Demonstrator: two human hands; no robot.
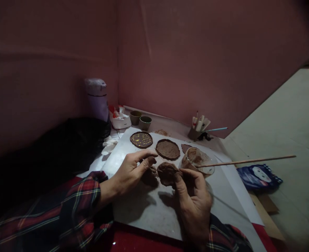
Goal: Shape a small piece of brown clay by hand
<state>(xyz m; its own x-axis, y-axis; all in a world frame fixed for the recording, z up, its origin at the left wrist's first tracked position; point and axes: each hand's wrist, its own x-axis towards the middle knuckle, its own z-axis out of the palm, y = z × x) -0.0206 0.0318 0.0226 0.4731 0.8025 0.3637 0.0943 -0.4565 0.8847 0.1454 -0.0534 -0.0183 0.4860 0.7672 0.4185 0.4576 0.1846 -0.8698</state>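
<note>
A flattened, uneven piece of brown clay (167, 174) is pinched between the thumb and fingers of my right hand (195, 199), held above the white board (144, 213). My left hand (133, 173) is just to its left, fingers stretched out and thumb apart, with nothing visible between them. Below the left fingertips is a rough clay lump (151, 175), partly hidden by that hand. Beyond my hands lie a round clay disc with a raised rim (167, 149) and a similar disc with yellow marks (141, 139).
A clear cup with brown residue (195, 157) stands beside my right hand, a long thin stick (249, 162) jutting rightward from it. Farther back are two small green cups (145, 123), a holder of tools (195, 133) and a purple bottle (98, 99). Pink walls (183, 63) enclose the back.
</note>
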